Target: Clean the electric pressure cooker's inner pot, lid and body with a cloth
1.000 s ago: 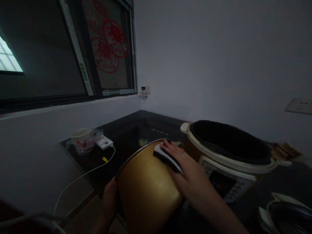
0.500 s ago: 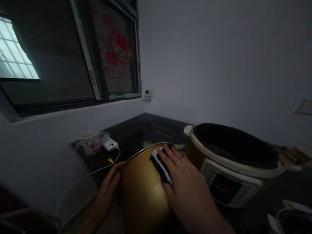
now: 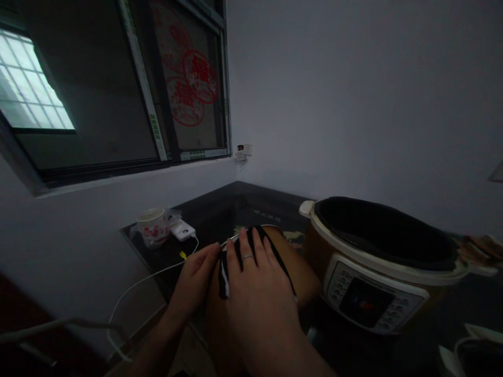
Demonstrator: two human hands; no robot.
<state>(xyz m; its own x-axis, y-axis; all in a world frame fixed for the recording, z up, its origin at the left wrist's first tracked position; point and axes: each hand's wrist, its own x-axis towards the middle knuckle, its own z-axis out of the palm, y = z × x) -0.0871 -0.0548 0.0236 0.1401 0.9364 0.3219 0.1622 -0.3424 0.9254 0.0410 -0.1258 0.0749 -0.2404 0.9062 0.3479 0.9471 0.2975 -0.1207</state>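
Note:
A gold-coloured inner pot [image 3: 302,275] lies tilted on the dark counter, its rim pointing away from me. My right hand [image 3: 259,288] lies flat on its outer wall, fingers pressing a black-and-white sponge [image 3: 225,275] against it. My left hand [image 3: 194,280] grips the pot's left side near the rim, fingers curled on it. Just right of the pot stands the open electric cooker body [image 3: 373,262] with its control panel facing me.
A paper cup in plastic wrap [image 3: 152,228] and a white charger block [image 3: 183,230] with a white cable [image 3: 141,285] sit at the counter's left end. A dark window fills the upper left. Another pot's rim [image 3: 477,356] shows at the lower right corner.
My right hand slid the sponge leftward and up over the pot's wall toward the rim. My left hand moved up along the pot's left side. The view shifted slightly right.

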